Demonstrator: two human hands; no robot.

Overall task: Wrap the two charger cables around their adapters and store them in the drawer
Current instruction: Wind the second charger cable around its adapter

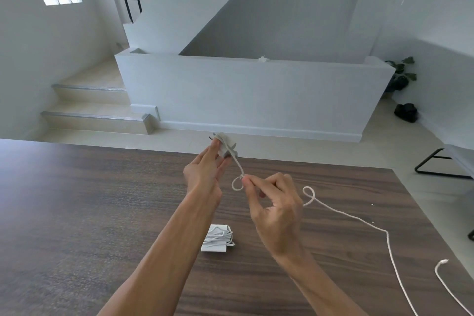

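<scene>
text: none legible | labels: none | brands, numbers: none

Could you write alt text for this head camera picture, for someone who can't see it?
Over a dark wooden table, the left hand holds up a white adapter while the right hand pinches its loose cable, which trails off to the right. A second adapter, already wrapped, lies on the table.

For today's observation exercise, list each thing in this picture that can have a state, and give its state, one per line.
Left hand: holds the adapter up above the table.
Adapter: held, cable only started around it.
Right hand: pinches the cable.
Cable: mostly unwound, trailing across the table.
Second charger: cable wrapped, lying on the table.
</scene>
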